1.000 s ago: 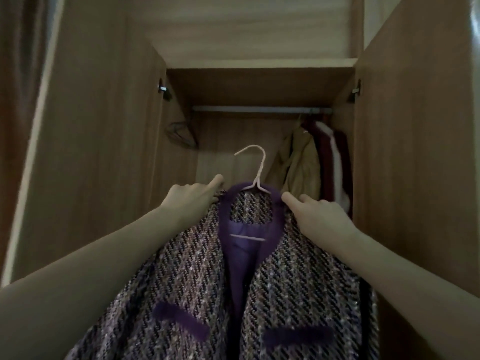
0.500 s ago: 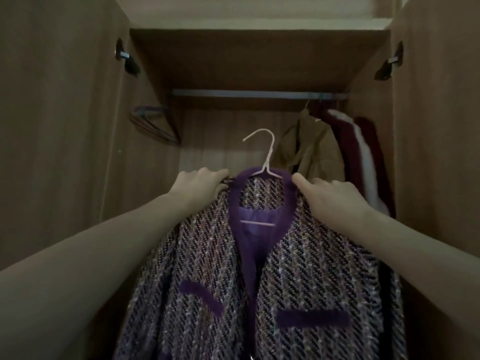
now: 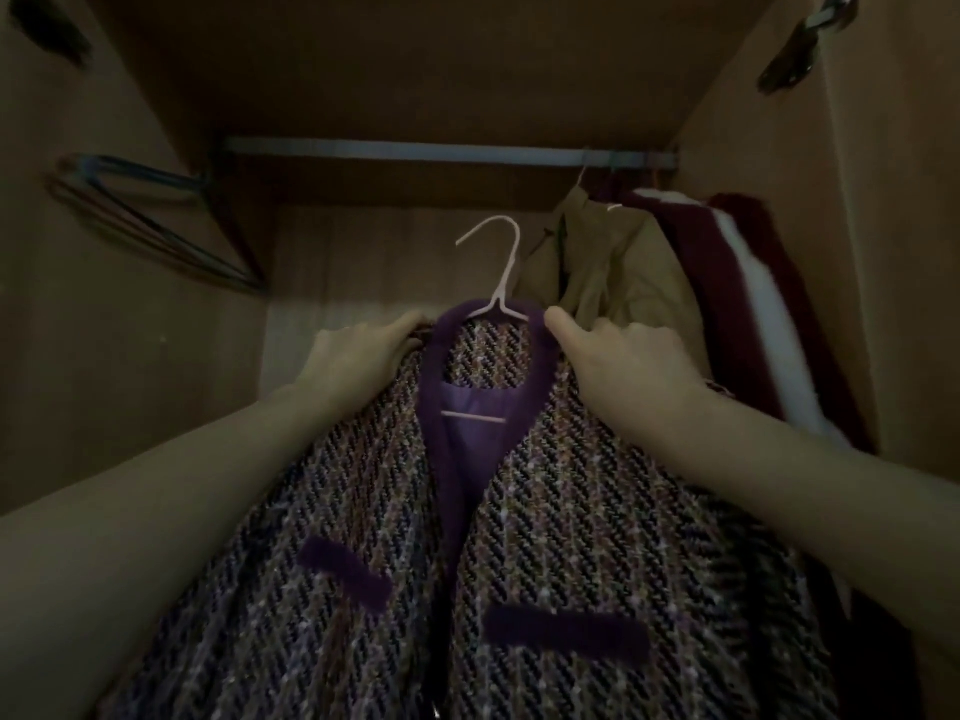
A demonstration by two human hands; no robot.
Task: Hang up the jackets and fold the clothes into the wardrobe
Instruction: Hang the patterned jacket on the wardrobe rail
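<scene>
A purple tweed jacket (image 3: 545,511) with a purple collar hangs on a white hanger (image 3: 498,272), held up in front of me inside the wardrobe. My left hand (image 3: 358,350) grips the jacket's left shoulder. My right hand (image 3: 623,356) grips the right shoulder, thumb beside the collar. The hanger's hook stands free, below the metal rail (image 3: 415,150) and apart from it.
A tan jacket (image 3: 613,272) and a dark red and white garment (image 3: 748,304) hang at the rail's right end. Empty wire hangers (image 3: 150,226) hang at the left wall. A shelf board (image 3: 395,70) sits just above the rail. Open doors flank both sides.
I have moved closer into the wardrobe with the jacket; the rail and hanging clothes now loom larger and nearer. Both hands keep the same hold on the shoulders.
</scene>
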